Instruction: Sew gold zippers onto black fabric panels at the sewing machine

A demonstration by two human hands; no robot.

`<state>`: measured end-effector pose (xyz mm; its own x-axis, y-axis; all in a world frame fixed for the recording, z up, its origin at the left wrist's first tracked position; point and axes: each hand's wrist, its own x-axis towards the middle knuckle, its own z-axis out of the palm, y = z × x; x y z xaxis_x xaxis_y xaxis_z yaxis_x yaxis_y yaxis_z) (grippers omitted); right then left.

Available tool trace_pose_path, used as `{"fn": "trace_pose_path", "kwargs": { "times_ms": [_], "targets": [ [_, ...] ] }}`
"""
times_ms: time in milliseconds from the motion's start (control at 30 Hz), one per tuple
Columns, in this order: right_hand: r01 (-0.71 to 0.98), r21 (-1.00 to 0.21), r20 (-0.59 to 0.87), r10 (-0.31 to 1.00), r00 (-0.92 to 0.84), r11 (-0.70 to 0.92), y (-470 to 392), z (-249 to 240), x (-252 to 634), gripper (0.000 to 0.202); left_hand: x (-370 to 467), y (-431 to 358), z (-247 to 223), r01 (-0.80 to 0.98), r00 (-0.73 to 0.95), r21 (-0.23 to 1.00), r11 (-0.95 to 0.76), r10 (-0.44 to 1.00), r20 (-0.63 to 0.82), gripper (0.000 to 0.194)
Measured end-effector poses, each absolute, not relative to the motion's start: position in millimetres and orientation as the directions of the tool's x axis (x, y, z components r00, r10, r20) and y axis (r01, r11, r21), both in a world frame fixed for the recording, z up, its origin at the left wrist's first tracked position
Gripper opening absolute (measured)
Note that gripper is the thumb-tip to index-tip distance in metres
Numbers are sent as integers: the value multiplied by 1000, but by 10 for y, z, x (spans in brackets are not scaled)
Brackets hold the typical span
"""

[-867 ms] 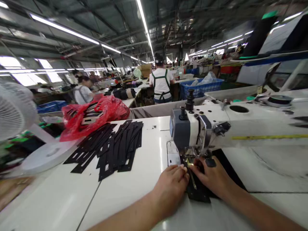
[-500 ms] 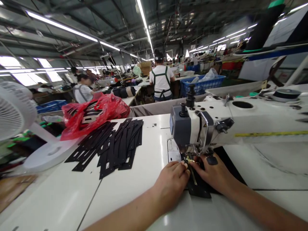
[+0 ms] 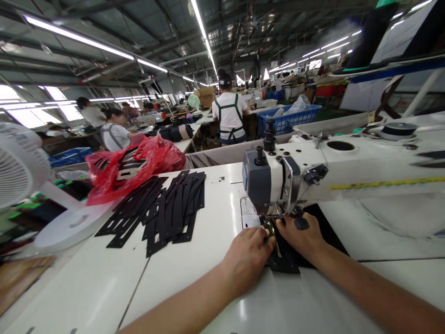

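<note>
A white and grey sewing machine [image 3: 271, 176] stands at the right of the white table. Under its head lies a black fabric piece [image 3: 285, 262] with a gold-toothed zipper [image 3: 278, 249] on it. My left hand [image 3: 248, 255], fingers bent together, grips the left edge of the black piece just before the needle area. My right hand [image 3: 301, 234] rests on the piece to the right of the zipper, its fingertips partly hidden below the machine head. More dark fabric [image 3: 327, 232] spreads beyond my right hand.
Flat black cut strips [image 3: 170, 208] lie heaped on the table's left part. Behind them sits a red plastic bag [image 3: 139, 162], beside a white fan [image 3: 21, 167]. A blue basket [image 3: 288, 120] and a person [image 3: 229, 113] seen from behind are farther off.
The black piece has slid slightly forward under the machine head, and both hands have moved with it. My right fingers are now tucked closer in beside the needle area. The view has shifted a little.
</note>
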<state>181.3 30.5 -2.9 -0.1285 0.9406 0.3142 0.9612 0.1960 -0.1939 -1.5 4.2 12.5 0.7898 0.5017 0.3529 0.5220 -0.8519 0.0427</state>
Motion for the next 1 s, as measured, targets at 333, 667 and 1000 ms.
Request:
{"fn": "trace_pose_path", "kwargs": {
  "times_ms": [333, 667, 1000],
  "targets": [
    [658, 20, 533, 549, -644, 753, -415, 71, 2035, 34, -99, 8, 84, 449, 792, 164, -879, 476, 382, 23],
    [702, -528, 108, 858, -503, 478, 236, 674, 2079, 16, 96, 141, 297, 676, 489, 497, -544, 836, 250, 23],
    [719, -372, 301, 809, -505, 587, -175, 440, 1946, 23, 59, 6, 217, 633, 581, 327, -701, 710, 398, 12]
  ]
}}
